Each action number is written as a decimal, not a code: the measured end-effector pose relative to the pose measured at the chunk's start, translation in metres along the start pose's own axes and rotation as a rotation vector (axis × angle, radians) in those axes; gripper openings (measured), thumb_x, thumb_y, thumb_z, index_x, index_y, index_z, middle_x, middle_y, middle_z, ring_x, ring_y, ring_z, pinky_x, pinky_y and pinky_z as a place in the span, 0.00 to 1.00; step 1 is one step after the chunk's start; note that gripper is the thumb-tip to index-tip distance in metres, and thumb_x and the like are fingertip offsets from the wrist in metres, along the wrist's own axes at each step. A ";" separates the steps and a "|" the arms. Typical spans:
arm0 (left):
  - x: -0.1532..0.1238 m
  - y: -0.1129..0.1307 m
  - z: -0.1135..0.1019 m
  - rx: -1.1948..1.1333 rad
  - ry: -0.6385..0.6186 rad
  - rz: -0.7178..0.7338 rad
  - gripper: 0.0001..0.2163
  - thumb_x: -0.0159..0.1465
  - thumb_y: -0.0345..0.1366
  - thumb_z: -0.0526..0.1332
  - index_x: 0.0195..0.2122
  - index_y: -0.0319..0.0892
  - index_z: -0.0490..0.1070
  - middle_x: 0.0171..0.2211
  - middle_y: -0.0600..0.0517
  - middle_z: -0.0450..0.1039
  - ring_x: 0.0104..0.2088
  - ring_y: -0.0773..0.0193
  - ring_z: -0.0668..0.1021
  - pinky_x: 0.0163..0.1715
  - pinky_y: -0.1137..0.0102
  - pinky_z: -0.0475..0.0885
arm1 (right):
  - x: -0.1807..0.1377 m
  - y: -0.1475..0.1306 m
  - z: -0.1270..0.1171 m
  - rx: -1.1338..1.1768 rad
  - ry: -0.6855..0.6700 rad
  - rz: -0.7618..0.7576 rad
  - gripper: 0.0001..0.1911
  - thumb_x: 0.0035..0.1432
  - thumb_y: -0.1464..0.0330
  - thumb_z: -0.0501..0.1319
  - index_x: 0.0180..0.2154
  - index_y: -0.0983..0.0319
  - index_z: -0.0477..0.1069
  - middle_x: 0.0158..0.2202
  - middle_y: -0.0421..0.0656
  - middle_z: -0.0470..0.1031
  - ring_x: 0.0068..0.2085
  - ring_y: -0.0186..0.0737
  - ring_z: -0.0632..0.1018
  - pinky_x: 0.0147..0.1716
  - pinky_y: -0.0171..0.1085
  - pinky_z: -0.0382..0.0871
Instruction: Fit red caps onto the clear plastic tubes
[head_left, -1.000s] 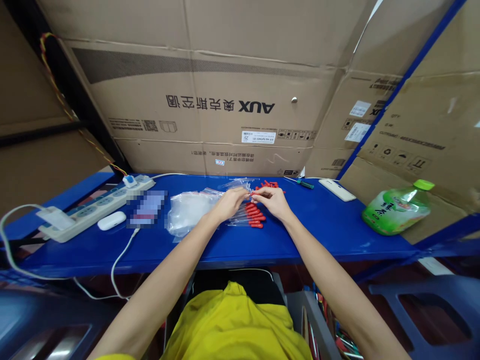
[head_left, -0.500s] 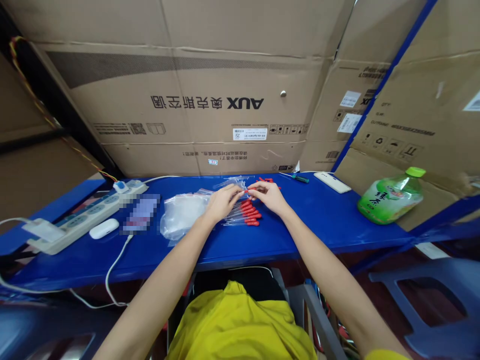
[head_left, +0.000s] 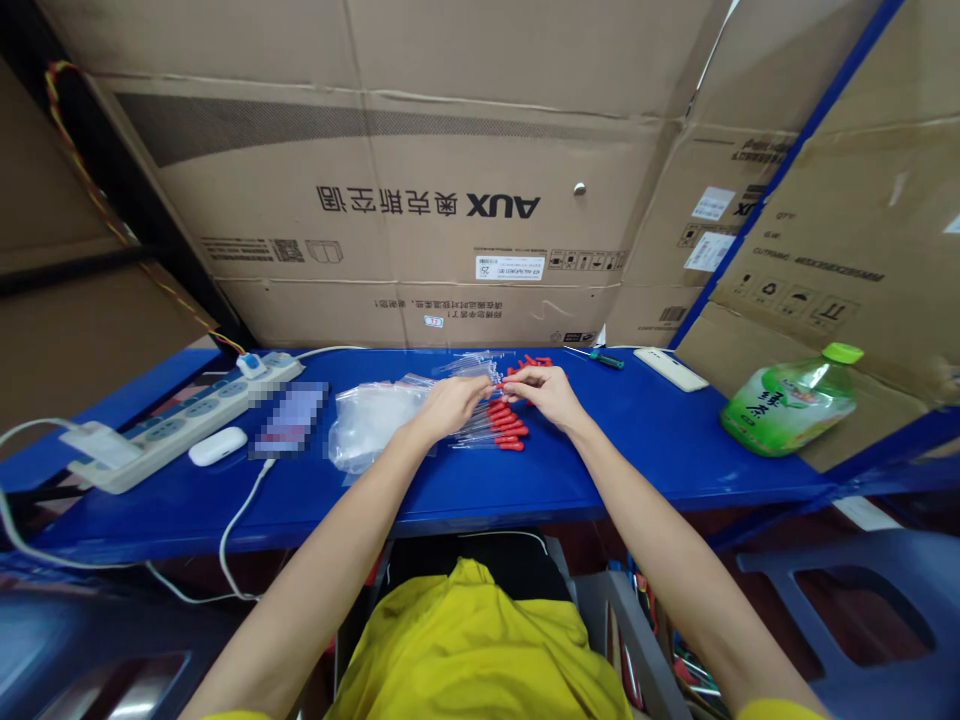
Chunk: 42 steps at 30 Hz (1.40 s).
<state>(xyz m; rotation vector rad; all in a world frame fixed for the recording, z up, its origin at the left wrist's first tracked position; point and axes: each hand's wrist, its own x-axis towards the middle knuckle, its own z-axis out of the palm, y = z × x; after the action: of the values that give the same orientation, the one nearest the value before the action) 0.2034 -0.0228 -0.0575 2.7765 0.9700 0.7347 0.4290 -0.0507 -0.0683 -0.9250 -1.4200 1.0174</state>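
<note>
My right hand [head_left: 553,392] is closed, thumb and fingertips pinching a small red rubber bulb [head_left: 509,384]. Facing it, my left hand [head_left: 456,404] has its fingers closed round a thin clear dropper tube, mostly hidden by the fingers. Both sets of fingertips nearly meet above the table. Just below them lies a row of clear droppers with red bulbs [head_left: 511,431], bulbs to the right. Behind my hands are loose clear tubes [head_left: 474,362] and a small heap of loose red bulbs [head_left: 537,361]. Clear plastic bags [head_left: 375,422] lie left of my left hand.
On the blue table [head_left: 637,450] are a green-handled screwdriver [head_left: 604,360], a white phone-like slab [head_left: 670,369] and a green tea bottle [head_left: 791,403]. Leftward are a blurred-out phone [head_left: 292,418], a white case [head_left: 217,446] and a power strip [head_left: 199,410]. Cardboard [head_left: 420,130] walls the back.
The view has shifted slightly. My hands stay together over the droppers; the left fingers have turned a little, and the red bulb remains between the fingertips.
</note>
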 end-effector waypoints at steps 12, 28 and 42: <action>0.001 0.002 -0.002 0.010 -0.017 0.031 0.18 0.79 0.44 0.48 0.43 0.46 0.75 0.34 0.49 0.79 0.35 0.57 0.80 0.32 0.69 0.62 | -0.003 -0.002 0.003 0.011 -0.021 0.009 0.22 0.44 0.52 0.80 0.33 0.63 0.84 0.28 0.45 0.84 0.31 0.44 0.86 0.38 0.43 0.84; 0.002 0.002 0.002 -0.101 0.064 -0.019 0.17 0.79 0.46 0.49 0.45 0.45 0.75 0.42 0.48 0.82 0.41 0.57 0.82 0.39 0.69 0.69 | 0.002 -0.004 -0.005 -0.085 0.018 -0.048 0.23 0.49 0.51 0.77 0.39 0.61 0.83 0.30 0.43 0.84 0.31 0.42 0.83 0.36 0.41 0.81; 0.001 -0.002 -0.001 -0.068 0.091 0.012 0.15 0.79 0.40 0.49 0.44 0.43 0.75 0.43 0.47 0.80 0.42 0.58 0.81 0.41 0.68 0.71 | 0.003 -0.003 -0.007 -0.021 0.078 -0.007 0.24 0.45 0.50 0.78 0.36 0.61 0.81 0.33 0.44 0.85 0.33 0.44 0.85 0.40 0.43 0.82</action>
<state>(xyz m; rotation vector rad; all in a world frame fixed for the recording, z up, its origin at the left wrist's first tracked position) 0.2024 -0.0201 -0.0563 2.7137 0.9262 0.8855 0.4354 -0.0481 -0.0645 -0.9646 -1.3705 0.9531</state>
